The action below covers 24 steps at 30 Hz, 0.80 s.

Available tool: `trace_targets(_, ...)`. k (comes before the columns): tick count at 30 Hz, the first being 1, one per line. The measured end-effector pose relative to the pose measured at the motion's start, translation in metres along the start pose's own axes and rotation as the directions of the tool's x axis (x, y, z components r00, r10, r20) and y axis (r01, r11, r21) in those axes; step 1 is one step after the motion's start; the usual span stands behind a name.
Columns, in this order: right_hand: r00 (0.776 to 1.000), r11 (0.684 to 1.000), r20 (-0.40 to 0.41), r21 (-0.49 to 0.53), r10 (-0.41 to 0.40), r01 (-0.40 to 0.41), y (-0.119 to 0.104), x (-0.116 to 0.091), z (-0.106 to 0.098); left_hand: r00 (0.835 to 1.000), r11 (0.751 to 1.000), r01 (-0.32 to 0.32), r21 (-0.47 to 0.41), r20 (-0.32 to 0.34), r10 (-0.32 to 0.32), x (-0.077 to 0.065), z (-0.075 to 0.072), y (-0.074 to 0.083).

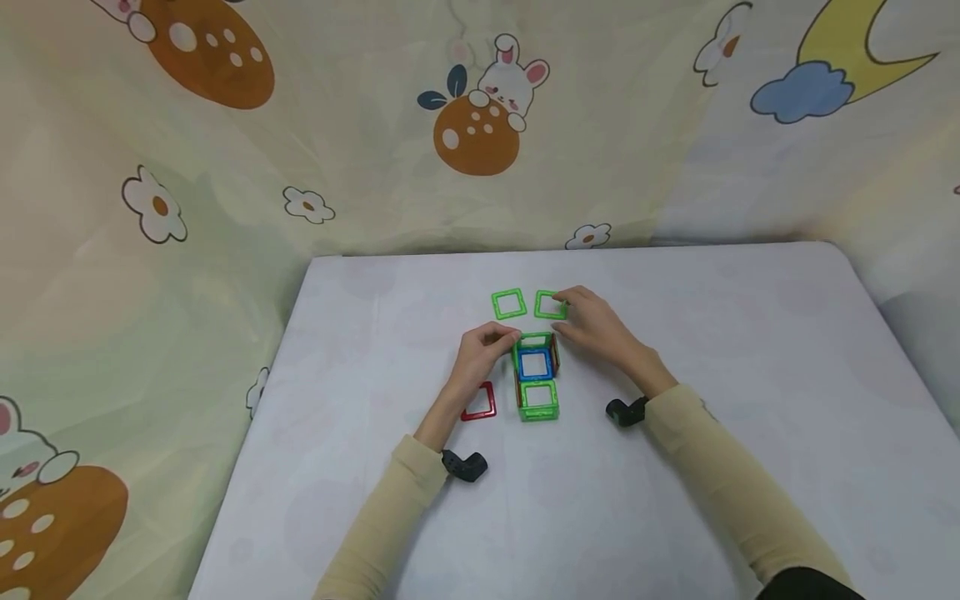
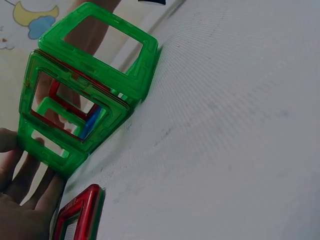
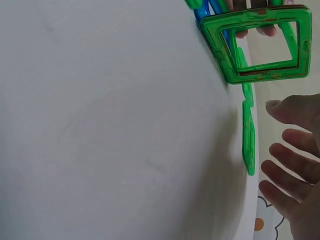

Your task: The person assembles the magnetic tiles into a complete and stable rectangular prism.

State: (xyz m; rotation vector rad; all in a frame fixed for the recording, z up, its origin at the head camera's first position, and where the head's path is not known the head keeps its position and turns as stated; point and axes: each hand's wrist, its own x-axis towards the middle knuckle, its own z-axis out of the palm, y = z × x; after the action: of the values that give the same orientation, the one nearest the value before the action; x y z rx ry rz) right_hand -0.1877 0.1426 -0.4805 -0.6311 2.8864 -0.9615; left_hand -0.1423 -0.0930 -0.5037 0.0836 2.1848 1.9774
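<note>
Square-framed magnetic tiles form a small structure on the white table. In the head view it has green tiles (image 1: 539, 414) at its near and far ends, a blue tile (image 1: 535, 378) between them and a red tile (image 1: 556, 354) along the right side. My left hand (image 1: 478, 357) holds the far left corner, its fingers around a green end tile (image 2: 70, 162) in the left wrist view. Reaching past the structure, my right hand (image 1: 600, 329) has its fingers spread beside a loose green tile (image 1: 551, 316). In the right wrist view nothing lies between its thumb and fingers.
Another loose green tile (image 1: 511, 316) lies at the back, left of the first. A loose red tile (image 1: 491, 400) rests left of the structure, partly behind my left wrist. The table (image 1: 750, 350) meets a printed cloth backdrop (image 1: 360, 125) at its far edge.
</note>
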Motion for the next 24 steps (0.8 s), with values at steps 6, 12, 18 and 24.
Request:
trace_targets(6, 1.000, 0.996, 0.009, -0.091, 0.024, -0.023, -0.005, 0.011, 0.004, 1.000, 1.000, 0.006, 0.003, 0.000, -0.006, -0.001, -0.001, 0.001)
trace_targets(12, 0.992, 0.991, 0.115, -0.133, 0.051, -0.036, -0.009, 0.019, 0.005, 1.000, 1.000, 0.017, 0.017, -0.011, -0.016, -0.002, -0.001, 0.002)
trace_targets(18, 0.982, 0.981, 0.180, -0.195, 0.054, -0.019, -0.008, 0.019, 0.006, 1.000, 1.000, 0.016, 0.012, 0.012, -0.016, -0.002, 0.002, -0.001)
trace_targets(24, 0.987, 0.974, 0.159, -0.225, 0.024, 0.013, -0.007, 0.019, 0.009, 1.000, 1.000, 0.014, 0.010, -0.002, -0.014, -0.002, 0.001, 0.000)
